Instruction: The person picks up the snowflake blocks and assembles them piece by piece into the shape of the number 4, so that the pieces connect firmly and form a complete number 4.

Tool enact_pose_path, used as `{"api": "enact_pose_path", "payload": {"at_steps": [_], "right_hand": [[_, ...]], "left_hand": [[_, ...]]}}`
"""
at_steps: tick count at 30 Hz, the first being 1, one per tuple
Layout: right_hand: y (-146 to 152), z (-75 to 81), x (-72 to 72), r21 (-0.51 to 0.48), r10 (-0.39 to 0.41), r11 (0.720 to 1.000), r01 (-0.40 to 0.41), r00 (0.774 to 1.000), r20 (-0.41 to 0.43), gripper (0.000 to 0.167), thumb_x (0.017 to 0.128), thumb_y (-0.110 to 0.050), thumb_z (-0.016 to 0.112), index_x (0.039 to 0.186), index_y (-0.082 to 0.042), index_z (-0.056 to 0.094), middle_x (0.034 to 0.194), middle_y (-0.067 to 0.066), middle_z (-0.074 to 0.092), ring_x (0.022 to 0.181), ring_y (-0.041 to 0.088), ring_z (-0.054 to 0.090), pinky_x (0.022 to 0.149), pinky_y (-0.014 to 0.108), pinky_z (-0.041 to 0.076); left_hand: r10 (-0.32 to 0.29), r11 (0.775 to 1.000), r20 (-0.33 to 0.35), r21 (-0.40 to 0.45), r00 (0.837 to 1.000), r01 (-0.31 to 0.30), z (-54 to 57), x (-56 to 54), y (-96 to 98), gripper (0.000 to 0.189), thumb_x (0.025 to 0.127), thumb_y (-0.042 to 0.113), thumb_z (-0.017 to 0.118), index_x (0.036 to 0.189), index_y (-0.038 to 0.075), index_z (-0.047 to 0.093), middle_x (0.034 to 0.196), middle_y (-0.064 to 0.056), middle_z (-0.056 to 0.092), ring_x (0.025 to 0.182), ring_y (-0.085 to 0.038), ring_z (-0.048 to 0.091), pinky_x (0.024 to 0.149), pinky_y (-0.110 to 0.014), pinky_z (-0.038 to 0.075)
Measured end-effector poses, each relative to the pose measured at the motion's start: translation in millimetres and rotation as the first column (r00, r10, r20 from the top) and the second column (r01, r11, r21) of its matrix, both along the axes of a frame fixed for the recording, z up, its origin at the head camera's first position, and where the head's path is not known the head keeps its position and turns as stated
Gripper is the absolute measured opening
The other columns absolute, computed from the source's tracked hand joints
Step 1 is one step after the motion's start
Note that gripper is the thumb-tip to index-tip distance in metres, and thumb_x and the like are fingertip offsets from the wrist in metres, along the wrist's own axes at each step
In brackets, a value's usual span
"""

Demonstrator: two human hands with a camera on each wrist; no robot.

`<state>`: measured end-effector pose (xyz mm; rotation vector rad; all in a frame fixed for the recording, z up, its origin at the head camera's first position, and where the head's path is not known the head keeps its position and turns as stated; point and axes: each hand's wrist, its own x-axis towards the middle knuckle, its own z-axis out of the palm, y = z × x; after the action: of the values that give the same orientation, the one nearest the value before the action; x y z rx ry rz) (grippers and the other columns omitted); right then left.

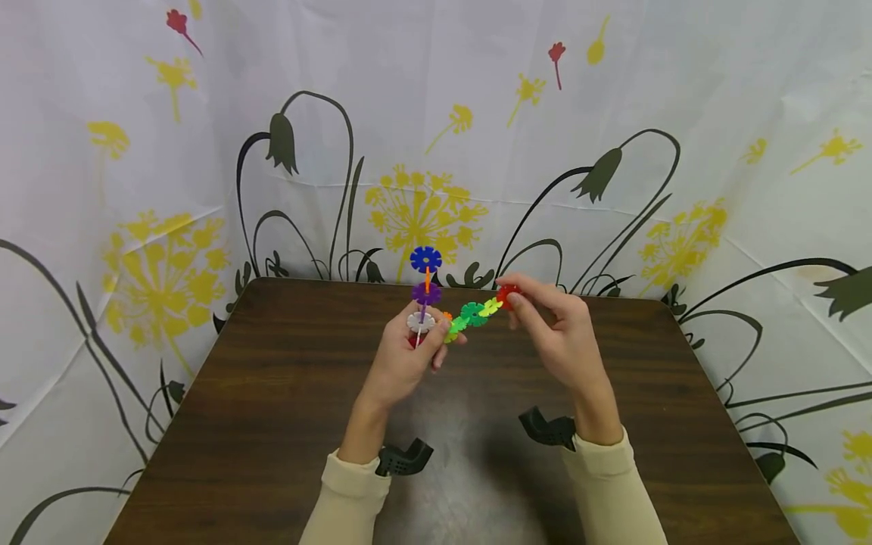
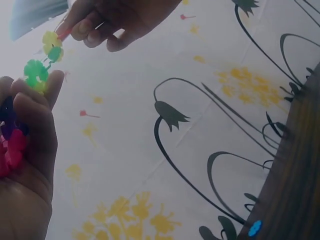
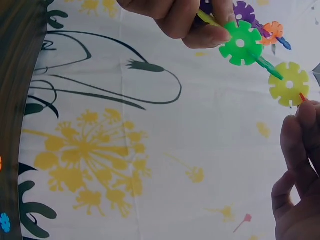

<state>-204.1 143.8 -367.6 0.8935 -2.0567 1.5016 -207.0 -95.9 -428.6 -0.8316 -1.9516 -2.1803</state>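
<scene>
Above the dark table, both hands hold a chain of notched plastic discs. My left hand (image 1: 391, 359) grips its middle; a white disc (image 1: 420, 322) lies by the thumb, with a purple disc (image 1: 427, 294) and a dark blue disc (image 1: 425, 260) rising above. From that hand, a green disc (image 1: 474, 314) and a yellow disc (image 1: 490, 306) reach right. My right hand (image 1: 562, 333) pinches a red disc (image 1: 507, 296) at the chain's right end, beside the yellow one. In the right wrist view the green disc (image 3: 240, 43) meets the left fingertips. Left fingers partly hide the chain's middle.
The brown wood table (image 1: 272, 424) ends at a white curtain (image 1: 422, 91) printed with flowers. A light blue disc (image 2: 255, 228) lies near the table edge in the left wrist view. Black camera mounts (image 1: 405, 458) sit on both wrists.
</scene>
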Motion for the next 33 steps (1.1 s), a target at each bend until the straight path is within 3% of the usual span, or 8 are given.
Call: {"api": "enact_pose_path", "payload": {"at_steps": [7, 12, 16, 20, 24, 28, 31, 33], "right_hand": [[0, -8.0, -8.5, 0.037, -0.013, 0.999, 0.012, 1.0, 0.019, 0.028, 0.102, 0.004, 0.067, 0.127, -0.007, 0.076, 0.08, 0.004, 0.065, 0.074, 0.015, 0.058, 0.062, 0.024, 0.046], [-2, -14.0, -8.5, -0.032, -0.028, 0.999, 0.029, 0.999, 0.031, 0.027, 0.105, 0.003, 0.064, 0.129, -0.002, 0.074, 0.082, 0.008, 0.066, 0.074, 0.016, 0.062, 0.067, 0.023, 0.052], [-1, -13.0, -9.6, -0.023, -0.032, 0.999, 0.033, 0.998, 0.05, 0.035, 0.108, -0.004, 0.062, 0.142, -0.009, 0.07, 0.081, 0.005, 0.065, 0.074, 0.016, 0.061, 0.063, 0.024, 0.048], [-1, -19.8, -19.3, -0.081, 0.06, 0.995, -0.051, 0.992, 0.113, 0.049, 0.117, -0.029, 0.046, 0.163, -0.012, 0.047, 0.083, 0.004, 0.069, 0.073, 0.018, 0.064, 0.076, 0.029, 0.054], [-16, -55.4, -46.3, -0.164, 0.096, 0.985, -0.058, 0.967, 0.235, 0.054, 0.118, -0.038, 0.038, 0.155, 0.001, 0.046, 0.084, 0.014, 0.07, 0.068, 0.026, 0.065, 0.077, 0.032, 0.057], [-37, -110.0, -76.1, 0.147, -0.066, 0.989, -0.008, 0.869, 0.49, 0.038, 0.114, -0.028, 0.055, 0.141, -0.003, 0.059, 0.094, 0.02, 0.072, 0.082, 0.035, 0.07, 0.073, 0.033, 0.057], [-51, -147.3, -93.6, 0.441, -0.222, 0.896, -0.062, 0.795, 0.564, 0.041, 0.108, -0.034, 0.064, 0.142, -0.011, 0.062, 0.103, 0.013, 0.075, 0.091, 0.031, 0.071, 0.078, 0.04, 0.057], [-58, -178.2, -109.3, 0.557, -0.29, 0.827, -0.075, 0.791, 0.538, 0.042, 0.105, -0.04, 0.066, 0.139, -0.015, 0.063, 0.103, 0.009, 0.075, 0.088, 0.027, 0.069, 0.076, 0.043, 0.056]], "left_hand": [[0.025, 1.0, 0.049, 0.018, 0.998, -0.026, -2.7, -3.6, -0.2, 0.008, 0.109, 0.004, 0.059, 0.109, -0.003, 0.053, 0.096, -0.039, 0.071, 0.061, -0.008, 0.053, 0.052, -0.022, 0.041], [-0.029, 0.998, 0.047, -0.046, 0.998, 0.031, -1.9, -5.3, 4.3, 0.013, 0.11, 0.011, 0.061, 0.112, 0.0, 0.054, 0.095, -0.027, 0.076, 0.058, -0.009, 0.047, 0.052, -0.022, 0.039], [-0.058, 0.998, 0.041, 0.012, 0.997, 0.058, -4.9, -7.8, 6.7, 0.011, 0.11, 0.012, 0.059, 0.109, 0.003, 0.052, 0.092, -0.012, 0.079, 0.055, -0.01, 0.048, 0.05, -0.021, 0.044], [0.004, 0.997, -0.001, 0.076, 1.0, -0.004, -6.0, -8.7, 6.9, 0.009, 0.111, 0.011, 0.058, 0.107, 0.004, 0.053, 0.09, -0.002, 0.079, 0.056, -0.015, 0.055, 0.052, -0.023, 0.05], [0.08, 0.985, 0.026, 0.154, 0.996, -0.083, -2.8, -9.3, 5.5, 0.008, 0.111, 0.011, 0.058, 0.117, 0.006, 0.061, 0.094, -0.002, 0.078, 0.064, -0.018, 0.063, 0.061, -0.025, 0.055], [0.042, 0.947, 0.062, 0.315, 0.997, -0.06, 0.2, -7.8, 2.3, 0.025, 0.111, 0.004, 0.054, 0.132, 0.013, 0.064, 0.105, -0.002, 0.076, 0.082, -0.014, 0.071, 0.077, -0.024, 0.061], [-0.068, 0.898, 0.059, 0.439, 0.996, 0.036, 1.5, -5.5, 2.5, 0.037, 0.112, 0.0, 0.048, 0.139, 0.019, 0.063, 0.113, -0.002, 0.073, 0.098, -0.014, 0.072, 0.089, -0.026, 0.062], [-0.159, 0.852, 0.042, 0.511, 0.986, 0.115, 2.3, -3.4, 3.1, 0.04, 0.112, 0.001, 0.048, 0.142, 0.022, 0.063, 0.118, -0.002, 0.071, 0.109, -0.014, 0.071, 0.094, -0.027, 0.061]]}}
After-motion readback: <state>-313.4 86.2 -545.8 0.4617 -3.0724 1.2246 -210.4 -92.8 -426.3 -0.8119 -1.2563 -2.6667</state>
